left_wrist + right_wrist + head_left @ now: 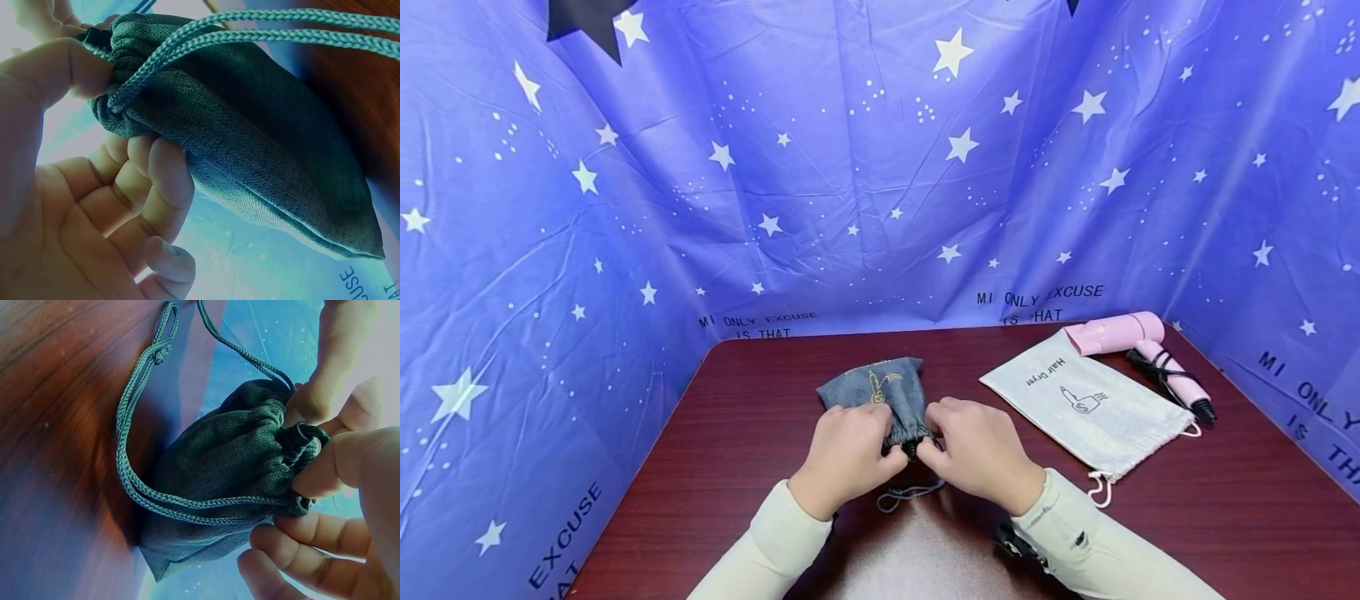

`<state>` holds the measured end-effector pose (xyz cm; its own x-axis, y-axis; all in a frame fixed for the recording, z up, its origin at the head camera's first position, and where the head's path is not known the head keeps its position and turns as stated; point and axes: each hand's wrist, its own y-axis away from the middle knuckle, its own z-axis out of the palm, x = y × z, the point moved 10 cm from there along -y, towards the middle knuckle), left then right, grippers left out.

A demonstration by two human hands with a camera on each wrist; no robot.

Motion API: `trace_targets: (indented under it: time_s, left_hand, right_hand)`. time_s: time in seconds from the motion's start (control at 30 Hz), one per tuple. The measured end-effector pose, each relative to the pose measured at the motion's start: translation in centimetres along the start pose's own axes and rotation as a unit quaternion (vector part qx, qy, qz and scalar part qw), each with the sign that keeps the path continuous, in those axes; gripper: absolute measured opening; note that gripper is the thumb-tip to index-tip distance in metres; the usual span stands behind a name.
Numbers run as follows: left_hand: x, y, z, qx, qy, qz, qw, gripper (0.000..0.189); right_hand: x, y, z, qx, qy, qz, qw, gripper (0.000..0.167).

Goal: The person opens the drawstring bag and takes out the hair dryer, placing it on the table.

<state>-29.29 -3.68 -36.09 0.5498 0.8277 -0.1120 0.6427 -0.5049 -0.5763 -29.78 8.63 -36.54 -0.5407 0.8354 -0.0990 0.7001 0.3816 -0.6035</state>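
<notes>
A dark grey cloth drawstring bag [906,387] with a yellow print lies on the table, its gathered mouth facing me. My left hand [846,450] pinches one side of that mouth between thumb and curled fingers [169,175]. On the opposite side, my right hand [977,450] pinches the rim the same way. A ribbed black piece [294,442] shows in the puckered opening between the thumbs; the rest of what the bag contains is hidden inside. Loops of grey-green drawstring [123,444] hang from both sides of the mouth.
To the right lies a flat white drawstring bag [1078,400] printed "Hair Dryer". Behind it is a pink hair dryer [1120,333], with black cord [1161,371] wound round its handle. A blue star-patterned curtain [850,167] encloses the dark red wooden table [700,467].
</notes>
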Motion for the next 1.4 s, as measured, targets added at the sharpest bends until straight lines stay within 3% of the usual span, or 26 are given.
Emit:
trace_targets:
  time_s: [0.47,1.0,1.4]
  left_hand:
    - [0.1,0.0,-0.1,0.002,0.010,0.002,0.9999,0.035]
    - [0.7,-0.1,-1.5,0.080,-0.005,0.038,0.9961,0.032]
    - [0.5,-0.1,-1.7,0.089,-0.012,0.030,0.9955,0.033]
  right_hand:
    - [-0.2,0.1,0.4,-0.017,-0.003,-0.003,0.9999,0.021]
    - [-0.5,0.2,0.8,-0.022,-0.026,0.002,0.9994,0.017]
    - [-1.2,0.0,0.5,-0.008,-0.027,-0.040,0.9988,0.017]
